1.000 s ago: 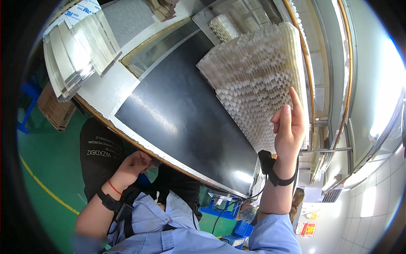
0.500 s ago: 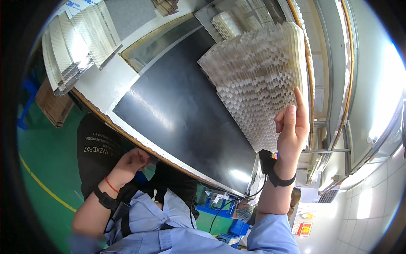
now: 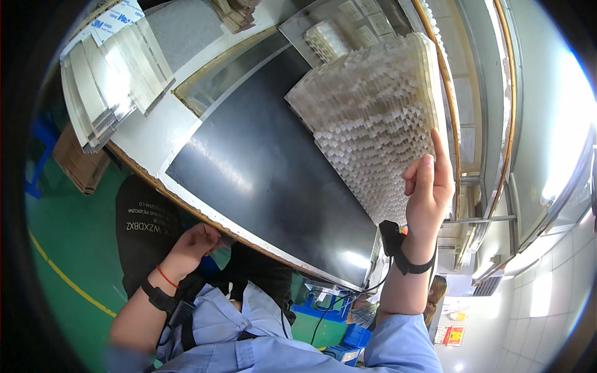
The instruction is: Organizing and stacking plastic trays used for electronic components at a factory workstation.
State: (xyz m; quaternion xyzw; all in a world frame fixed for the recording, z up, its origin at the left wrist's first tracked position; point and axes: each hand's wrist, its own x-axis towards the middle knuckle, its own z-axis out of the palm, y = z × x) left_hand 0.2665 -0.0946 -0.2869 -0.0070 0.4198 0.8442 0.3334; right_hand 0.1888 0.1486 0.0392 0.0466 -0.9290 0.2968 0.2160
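Note:
My right hand [image 3: 429, 180] is raised against the right side of a tall white stack [image 3: 379, 118] of thin, ridged, translucent pieces. Its index finger stretches along the stack's pale edge, the thumb stands apart, and the other fingers curl with nothing seen in them. Just below the near edge of the table, my left hand [image 3: 196, 242] has its fingers curled together. Something thin and greyish shows by its fingertips, too small to name. A black mat [image 3: 267, 168] covers the table between the hands, and the stack stands along the mat's right side.
Flat ribbed pale strips [image 3: 112, 74] lie fanned at the table's far left corner. A clear tray [image 3: 326, 40] with white parts sits behind the stack. Shelving with a wooden-coloured rail [image 3: 449, 99] runs close on the right. Flattened cardboard [image 3: 81, 158] stands on the floor at left.
The view has shifted slightly. Both hands keep nearly the same pose, the right one still at the stack's edge and the left below the table edge.

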